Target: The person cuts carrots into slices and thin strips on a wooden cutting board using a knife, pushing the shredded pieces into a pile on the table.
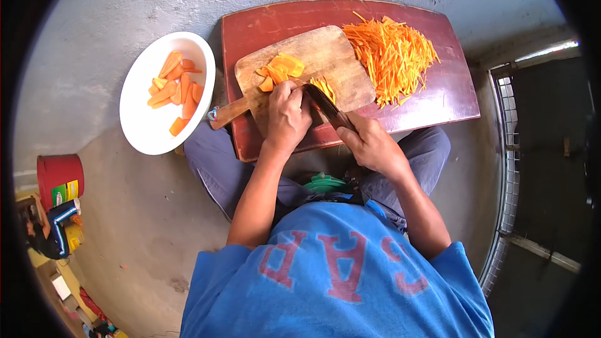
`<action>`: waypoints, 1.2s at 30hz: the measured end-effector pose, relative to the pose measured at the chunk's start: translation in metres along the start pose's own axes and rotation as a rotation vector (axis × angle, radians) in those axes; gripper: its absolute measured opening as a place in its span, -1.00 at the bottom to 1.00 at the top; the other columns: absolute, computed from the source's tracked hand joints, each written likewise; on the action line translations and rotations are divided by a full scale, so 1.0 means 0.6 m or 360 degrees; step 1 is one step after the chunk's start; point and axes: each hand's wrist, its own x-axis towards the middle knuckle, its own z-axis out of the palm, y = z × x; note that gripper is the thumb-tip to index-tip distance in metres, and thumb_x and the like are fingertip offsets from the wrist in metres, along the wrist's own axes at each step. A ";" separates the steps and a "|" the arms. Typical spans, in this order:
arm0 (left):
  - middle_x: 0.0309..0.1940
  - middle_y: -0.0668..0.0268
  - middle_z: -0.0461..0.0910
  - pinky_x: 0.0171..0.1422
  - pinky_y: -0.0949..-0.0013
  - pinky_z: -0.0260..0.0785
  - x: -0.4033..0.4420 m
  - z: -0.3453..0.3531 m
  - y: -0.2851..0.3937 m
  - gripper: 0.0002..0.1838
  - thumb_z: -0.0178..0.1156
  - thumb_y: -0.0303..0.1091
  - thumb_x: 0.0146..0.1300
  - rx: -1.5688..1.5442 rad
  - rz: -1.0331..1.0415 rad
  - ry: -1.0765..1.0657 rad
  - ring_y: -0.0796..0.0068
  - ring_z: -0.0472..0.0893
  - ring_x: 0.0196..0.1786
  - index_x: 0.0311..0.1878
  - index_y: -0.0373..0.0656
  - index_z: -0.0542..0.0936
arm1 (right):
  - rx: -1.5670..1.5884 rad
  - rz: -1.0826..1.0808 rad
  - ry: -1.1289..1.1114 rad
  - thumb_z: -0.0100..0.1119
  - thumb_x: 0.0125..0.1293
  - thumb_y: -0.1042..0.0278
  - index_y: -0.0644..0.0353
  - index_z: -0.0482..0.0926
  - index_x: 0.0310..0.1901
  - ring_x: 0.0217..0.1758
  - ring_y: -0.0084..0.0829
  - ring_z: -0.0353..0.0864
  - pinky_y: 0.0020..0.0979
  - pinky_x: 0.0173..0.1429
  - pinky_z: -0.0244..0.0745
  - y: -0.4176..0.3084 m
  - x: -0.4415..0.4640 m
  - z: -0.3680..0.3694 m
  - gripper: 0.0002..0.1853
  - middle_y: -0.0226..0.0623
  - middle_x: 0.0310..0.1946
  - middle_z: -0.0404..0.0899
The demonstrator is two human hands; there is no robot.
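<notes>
My right hand (374, 145) is closed round the handle of a dark-bladed knife (323, 101), whose blade lies over the wooden cutting board (325, 47). Close to the blade, my left hand (289, 116) has its fingers bent down on the board; what is under the fingertips is hidden. Carrot slices (282, 67) lie just beyond my left hand. Some thin yellow-orange strips (327, 87) are on the far side of the blade. A big heap of shredded carrot (393, 59) sits right of the board.
The board rests on a low red table (451, 69). At its left, a white basin (139, 109) holds several carrot pieces (181, 91). A red bucket (53, 175) and another person (55, 228) are at the far left. A dark door (551, 150) stands at the right.
</notes>
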 end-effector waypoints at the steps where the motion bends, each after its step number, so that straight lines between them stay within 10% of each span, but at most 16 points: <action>1: 0.05 -0.03 0.68 0.35 -0.05 0.55 0.000 0.001 0.001 -0.78 0.41 -0.55 0.39 -0.0002 0.0011 0.0020 -0.16 0.70 0.19 0.07 -0.36 0.75 | 0.0025 0.0093 -0.0039 0.30 0.63 0.25 0.38 0.62 0.07 -0.04 0.37 0.76 0.16 0.03 0.59 -0.008 -0.002 -0.009 -0.71 0.35 -0.22 0.69; 32: 0.08 -0.05 0.71 0.34 -0.07 0.56 -0.001 0.007 0.001 -0.77 0.42 -0.59 0.34 -0.0059 -0.0013 0.0091 -0.18 0.71 0.19 0.03 -0.40 0.80 | -0.0085 0.0029 0.0034 0.29 0.64 0.34 0.42 0.58 0.09 0.01 0.44 0.75 0.19 0.04 0.59 -0.013 0.022 0.013 -0.74 0.43 -0.17 0.69; 36: 0.08 -0.06 0.72 0.34 -0.07 0.56 -0.008 0.007 -0.002 -0.78 0.40 -0.61 0.32 0.0076 0.0039 0.0110 -0.18 0.71 0.19 0.02 -0.40 0.81 | -0.0020 -0.0100 0.0127 0.24 0.68 0.31 0.39 0.57 0.06 -0.24 0.17 0.68 0.07 -0.05 0.54 0.007 0.032 0.023 -0.75 0.18 -0.33 0.60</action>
